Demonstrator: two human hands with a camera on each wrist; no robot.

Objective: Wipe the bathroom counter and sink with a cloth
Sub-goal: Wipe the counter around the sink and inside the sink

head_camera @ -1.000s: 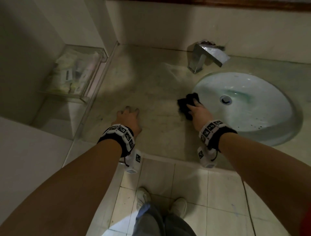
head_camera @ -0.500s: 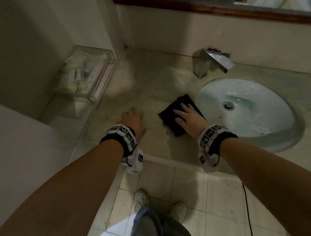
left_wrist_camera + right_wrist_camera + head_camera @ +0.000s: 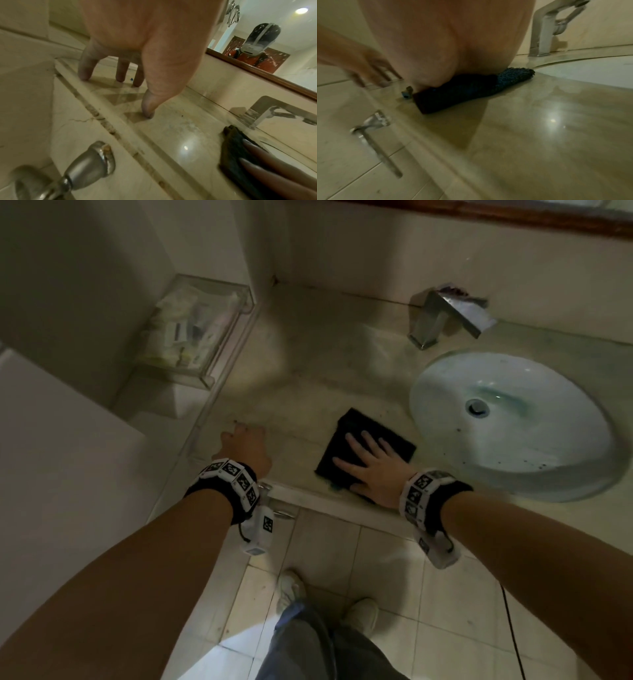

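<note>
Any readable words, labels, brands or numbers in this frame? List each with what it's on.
None can be read.
Packets in the clear tray: printing too small and blurred.
Wristbands: square black-and-white marker patterns only, no letters.
Headset in the mirror: a faint mark, unreadable.
Cloth, faucet, sink: no text visible.

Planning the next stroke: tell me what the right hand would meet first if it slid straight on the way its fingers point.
Probably nothing at first: the right hand, flat on the cloth, points up-left of the sink over bare counter. The back wall comes next; the faucet seems to lie to the right.
</note>
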